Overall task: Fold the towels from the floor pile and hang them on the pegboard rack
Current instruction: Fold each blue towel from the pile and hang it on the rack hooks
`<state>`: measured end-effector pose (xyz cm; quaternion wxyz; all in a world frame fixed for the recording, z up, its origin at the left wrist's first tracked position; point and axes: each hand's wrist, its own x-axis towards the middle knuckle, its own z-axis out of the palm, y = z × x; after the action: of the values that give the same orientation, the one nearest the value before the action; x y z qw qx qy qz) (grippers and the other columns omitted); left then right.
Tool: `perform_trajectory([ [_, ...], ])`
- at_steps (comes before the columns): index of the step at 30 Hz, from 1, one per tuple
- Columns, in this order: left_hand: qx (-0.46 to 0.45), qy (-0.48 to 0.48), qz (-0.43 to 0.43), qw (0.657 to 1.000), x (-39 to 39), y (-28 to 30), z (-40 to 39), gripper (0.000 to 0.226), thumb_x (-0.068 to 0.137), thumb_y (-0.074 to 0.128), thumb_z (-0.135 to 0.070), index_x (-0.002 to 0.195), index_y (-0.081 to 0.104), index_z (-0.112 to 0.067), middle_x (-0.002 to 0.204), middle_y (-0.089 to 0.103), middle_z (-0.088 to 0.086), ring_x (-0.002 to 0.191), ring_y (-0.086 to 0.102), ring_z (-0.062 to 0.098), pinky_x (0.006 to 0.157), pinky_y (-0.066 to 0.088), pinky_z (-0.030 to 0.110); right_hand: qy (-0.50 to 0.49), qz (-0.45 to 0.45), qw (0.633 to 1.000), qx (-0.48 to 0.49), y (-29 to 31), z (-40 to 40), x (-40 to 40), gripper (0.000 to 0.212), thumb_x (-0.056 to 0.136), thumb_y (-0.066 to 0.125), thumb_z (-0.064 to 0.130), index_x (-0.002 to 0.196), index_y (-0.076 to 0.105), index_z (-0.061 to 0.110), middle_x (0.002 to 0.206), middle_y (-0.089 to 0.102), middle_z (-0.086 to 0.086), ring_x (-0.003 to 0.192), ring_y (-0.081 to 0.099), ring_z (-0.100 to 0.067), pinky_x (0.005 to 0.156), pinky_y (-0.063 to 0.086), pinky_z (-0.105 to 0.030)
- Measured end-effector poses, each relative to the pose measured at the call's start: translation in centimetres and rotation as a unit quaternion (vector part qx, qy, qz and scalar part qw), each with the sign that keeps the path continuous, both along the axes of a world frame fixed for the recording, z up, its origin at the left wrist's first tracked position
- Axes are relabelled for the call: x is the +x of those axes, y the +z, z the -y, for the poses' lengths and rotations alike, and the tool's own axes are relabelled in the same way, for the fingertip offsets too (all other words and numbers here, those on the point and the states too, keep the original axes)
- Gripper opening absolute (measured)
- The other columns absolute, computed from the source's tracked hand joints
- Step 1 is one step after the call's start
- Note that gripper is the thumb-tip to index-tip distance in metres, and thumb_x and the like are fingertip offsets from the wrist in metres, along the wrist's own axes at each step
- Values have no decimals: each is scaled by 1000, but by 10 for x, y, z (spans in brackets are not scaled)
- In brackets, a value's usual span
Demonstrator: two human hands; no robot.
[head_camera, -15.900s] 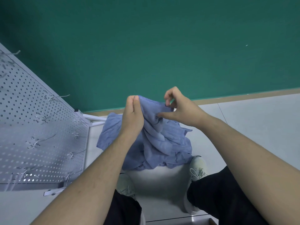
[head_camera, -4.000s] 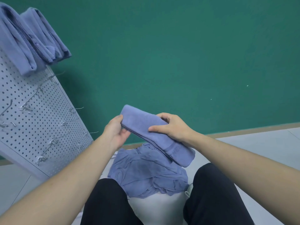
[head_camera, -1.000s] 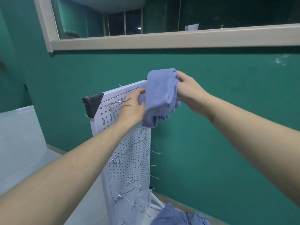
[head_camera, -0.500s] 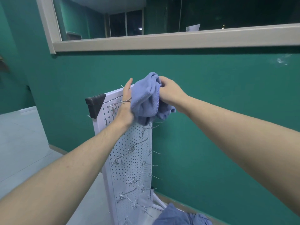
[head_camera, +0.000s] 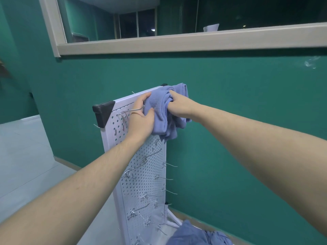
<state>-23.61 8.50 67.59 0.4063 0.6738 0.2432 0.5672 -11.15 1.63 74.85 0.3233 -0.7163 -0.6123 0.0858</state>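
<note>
A teal wall (head_camera: 230, 103) backs a white pegboard rack (head_camera: 141, 174) studded with wire hooks, and a folded blue towel (head_camera: 159, 110) is draped over its top edge beside another towel (head_camera: 182, 89) already hanging. The left hand (head_camera: 141, 119) grips the towel's near side and the right hand (head_camera: 177, 106) clutches its bunched far folds. Loosely folded, it could slide off once released; no containers appear, only the floor pile (head_camera: 198, 234) below.

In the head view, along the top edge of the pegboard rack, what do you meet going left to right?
Black corner cap → metal hook → left hand → folded blue towel → right hand.
</note>
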Motion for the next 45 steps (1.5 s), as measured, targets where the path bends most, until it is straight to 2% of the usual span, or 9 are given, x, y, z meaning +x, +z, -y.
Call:
perform_trajectory([
  [4,55,89,-78,991,6,1,0,44,101,46,-9,142,50,-24,132,42,-11,124,44,7,103,28,13,5,11,1000,-4,-11,-3,6,32,92,40,28,114,57,10,103,69,-8,99,63,-26,87,50,-36],
  [8,120,145,-144,972,7,-9,0,47,103,42,-11,150,42,-18,149,38,1,136,33,14,102,13,3,70,-137,988,30,-26,6,5,18,100,39,24,112,50,16,100,57,7,87,55,-12,81,43,-23],
  [13,145,161,-228,949,5,-17,6,55,106,35,-16,159,20,-19,167,13,-1,153,5,14,116,-1,20,109,-264,957,44,-29,2,5,22,99,44,39,84,45,24,78,51,9,74,46,-14,80,41,-32],
  [17,133,182,-240,944,4,-20,18,61,102,42,-18,158,20,-24,164,19,-1,150,11,14,122,7,42,79,-245,965,46,-36,-15,10,62,78,69,67,124,54,29,119,69,12,110,66,-6,102,50,-37],
  [25,52,76,-192,977,3,-26,24,69,98,45,-16,152,14,-45,146,41,3,96,63,21,85,55,43,52,-211,972,91,-38,-25,14,43,91,68,43,125,52,22,116,68,10,109,63,-7,99,49,-29],
  [31,-11,79,-137,987,5,-18,22,66,98,36,-2,152,24,-39,128,30,-7,83,46,-7,56,36,-1,52,-267,960,58,-30,-36,3,67,81,62,63,131,50,19,116,72,6,107,68,-11,103,49,-36],
  [35,-14,58,-155,986,3,-25,24,67,100,38,-5,154,20,-41,134,29,-6,86,47,-10,63,41,4,85,-244,965,41,-32,-34,8,32,100,54,44,117,65,19,106,76,5,99,71,-9,90,54,-24],
  [41,-6,32,-156,987,-5,-38,25,60,104,44,-8,155,25,-31,152,30,0,87,41,-34,62,33,-8,63,-249,965,53,-42,-25,11,31,95,62,47,111,69,22,97,78,8,88,73,-6,76,54,-20],
  [45,10,19,-188,982,-6,-44,25,60,105,44,-13,156,22,-35,157,31,-1,118,43,-2,98,37,13,31,-227,972,60,-47,-17,12,31,93,65,48,106,67,20,89,76,7,72,71,-4,48,46,-12],
])
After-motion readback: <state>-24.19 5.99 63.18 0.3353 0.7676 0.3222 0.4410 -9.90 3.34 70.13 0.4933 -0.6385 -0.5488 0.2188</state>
